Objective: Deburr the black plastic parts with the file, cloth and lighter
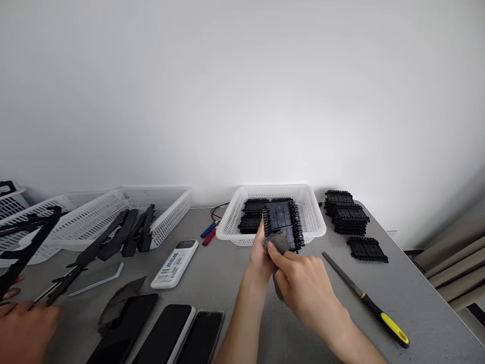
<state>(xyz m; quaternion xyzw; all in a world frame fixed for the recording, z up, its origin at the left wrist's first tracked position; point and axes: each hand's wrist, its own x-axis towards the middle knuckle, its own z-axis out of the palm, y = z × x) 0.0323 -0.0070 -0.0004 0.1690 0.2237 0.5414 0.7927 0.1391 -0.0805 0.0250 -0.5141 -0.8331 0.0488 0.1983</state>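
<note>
My left hand [258, 255] grips a black plastic panel [280, 216] with ridged, toothed sides and holds it tilted up over the front of a white basket [227, 228]. A grey cloth [279, 241] lies against the panel's lower part. My right hand [303, 275] pinches this cloth, its index finger pressing it onto the panel. Similar black panels [250, 223] lie inside the basket. To the right of my hands, a flat file [364, 296] with a black and yellow handle rests on the grey table.
Stacked black panels [349, 218] and a single panel [367, 249] sit at the right edge. Left are a white power bank [175, 264], several phones [163, 331], two lighters [209, 230] and a basket [166, 217] with long black parts. A co-worker's hand [28, 328] is at far left.
</note>
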